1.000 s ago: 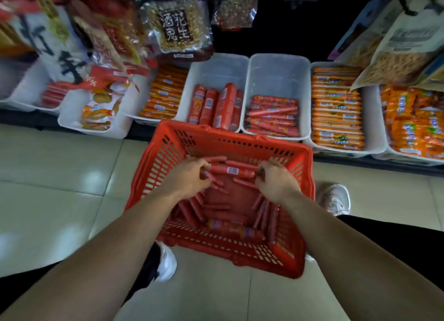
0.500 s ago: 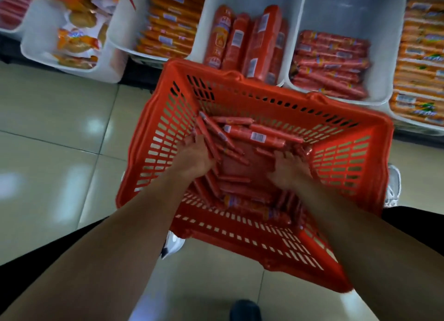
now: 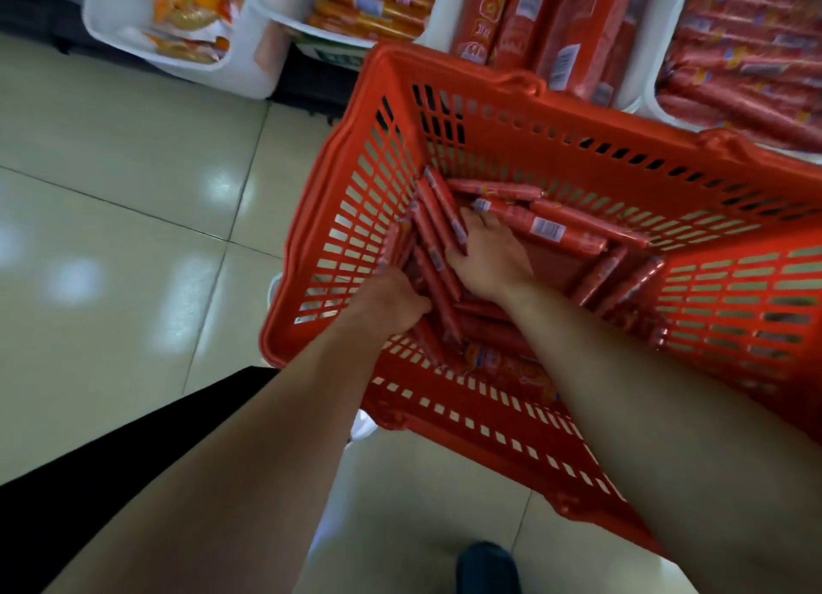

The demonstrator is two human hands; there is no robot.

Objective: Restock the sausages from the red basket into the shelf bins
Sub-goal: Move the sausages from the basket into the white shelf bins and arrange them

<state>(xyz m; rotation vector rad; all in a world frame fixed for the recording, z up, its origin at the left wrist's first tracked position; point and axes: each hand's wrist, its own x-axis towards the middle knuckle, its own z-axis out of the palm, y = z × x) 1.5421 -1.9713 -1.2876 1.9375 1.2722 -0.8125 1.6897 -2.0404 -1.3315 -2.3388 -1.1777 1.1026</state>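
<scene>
- Left hand (image 3: 391, 302) is curled round the near end of a bundle of thin sausages (image 3: 438, 219), gripping it against the left wall of the red basket (image 3: 578, 142).
- Right hand (image 3: 489, 259) lies palm down against the same bundle from the right. Its fingertips are hidden among the sticks, so I cannot tell whether it is gripping or only pressing.
- Both forearms reach in from the bottom edge and cover much of the basket's near side.
- More sausages lie loose on the basket floor: one larger stick with a white label (image 3: 547, 228) beyond the right hand, and a few leaning on the right wall (image 3: 618, 277).
- Each sausage is a slim red-wrapped stick, slightly glossy.
- White shelf bins (image 3: 249, 59) stand just beyond the basket, holding snack packets (image 3: 191, 10), orange sticks (image 3: 378, 1), big red logs (image 3: 556, 28) and thin red sausages (image 3: 747, 59).
- Pale glossy floor tiles (image 3: 111, 193) lie beneath, with a dark shoe (image 3: 487, 567) at the bottom edge.
</scene>
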